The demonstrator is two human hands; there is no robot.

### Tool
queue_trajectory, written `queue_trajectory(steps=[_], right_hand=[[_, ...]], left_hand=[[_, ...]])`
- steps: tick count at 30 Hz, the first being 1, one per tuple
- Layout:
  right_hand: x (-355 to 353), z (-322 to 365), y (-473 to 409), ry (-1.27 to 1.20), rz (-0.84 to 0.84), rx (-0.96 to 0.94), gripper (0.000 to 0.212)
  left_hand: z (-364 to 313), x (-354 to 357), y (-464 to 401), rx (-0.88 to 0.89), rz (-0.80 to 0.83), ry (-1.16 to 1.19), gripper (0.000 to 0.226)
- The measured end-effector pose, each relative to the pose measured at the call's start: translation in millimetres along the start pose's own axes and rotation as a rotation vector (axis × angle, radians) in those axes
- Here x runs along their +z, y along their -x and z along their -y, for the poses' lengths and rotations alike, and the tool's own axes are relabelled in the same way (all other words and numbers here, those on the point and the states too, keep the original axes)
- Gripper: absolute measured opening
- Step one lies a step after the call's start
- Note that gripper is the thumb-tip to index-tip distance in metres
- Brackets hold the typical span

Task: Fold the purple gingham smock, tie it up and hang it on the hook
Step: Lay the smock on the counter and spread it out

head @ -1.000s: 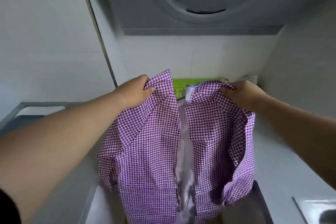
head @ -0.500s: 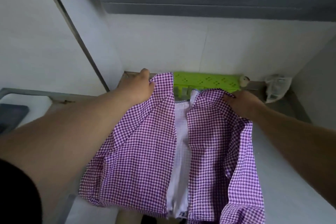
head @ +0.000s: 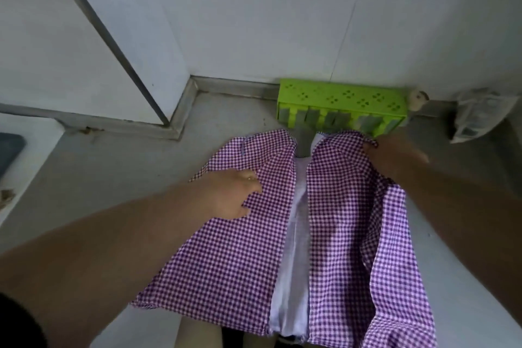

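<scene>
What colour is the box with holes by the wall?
Bright green, the box shows best in the head view.

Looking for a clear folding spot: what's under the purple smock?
The grey counter shows around the purple smock, and its near hem overhangs the edge. Anything beneath the cloth is hidden.

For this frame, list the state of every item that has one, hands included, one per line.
purple gingham smock: spread flat on the counter, front open, pale lining showing, not yet folded or tied.
left hand: fingers relaxed, resting on the smock's left panel.
right hand: blurred, at the collar's right edge; grip unclear.
green rack: standing against the wall.
plastic bag: crumpled in the corner.
</scene>
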State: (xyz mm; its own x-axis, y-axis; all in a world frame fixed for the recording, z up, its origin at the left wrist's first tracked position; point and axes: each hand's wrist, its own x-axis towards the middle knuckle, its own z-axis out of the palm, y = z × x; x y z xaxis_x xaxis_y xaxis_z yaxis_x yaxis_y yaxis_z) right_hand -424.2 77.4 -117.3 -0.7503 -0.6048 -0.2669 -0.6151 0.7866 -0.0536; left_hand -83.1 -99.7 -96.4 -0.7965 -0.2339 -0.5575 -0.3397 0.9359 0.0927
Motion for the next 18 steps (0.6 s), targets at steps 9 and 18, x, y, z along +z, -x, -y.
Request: queue_trajectory(steps=[9, 18], right_hand=[[59.2, 44.6, 89.0, 0.199, -0.012, -0.967, 0.031], [103.7, 42.0, 160.8, 0.341, 0.467, -1.333, 0.055]], left_hand=[[-27.9, 48.2, -25.4, -0.122, 0.23, -0.181, 0.126], [-37.1, 66.9, -40.0, -0.171, 0.273, -0.239, 0.143]])
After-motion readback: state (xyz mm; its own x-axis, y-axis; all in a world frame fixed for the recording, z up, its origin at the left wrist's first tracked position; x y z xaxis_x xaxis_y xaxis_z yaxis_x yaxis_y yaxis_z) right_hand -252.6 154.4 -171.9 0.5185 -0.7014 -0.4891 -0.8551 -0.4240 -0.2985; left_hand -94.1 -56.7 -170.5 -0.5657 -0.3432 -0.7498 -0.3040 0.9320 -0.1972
